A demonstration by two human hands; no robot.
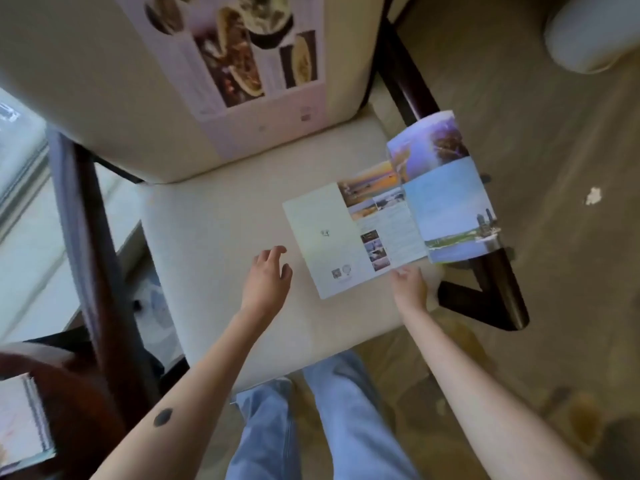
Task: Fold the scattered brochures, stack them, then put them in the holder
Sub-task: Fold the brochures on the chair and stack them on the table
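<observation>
An unfolded travel brochure [388, 223] with landscape photos lies on the cream chair seat [214, 237], its right panel curling up over the dark armrest. My right hand [410, 285] touches its near edge at the middle fold; the fingertips are hidden. My left hand [268, 278] hovers over the seat left of the brochure, fingers relaxed and holding nothing. A second brochure [242, 60] with food photos leans spread open against the chair back. No holder is in view.
Dark wooden armrests [485, 289] flank the seat. A round dark side table [69, 410] at lower left carries a stack of papers [24, 424]. My legs in blue jeans [311, 427] stand before the chair. Brown carpet [554, 306] lies to the right.
</observation>
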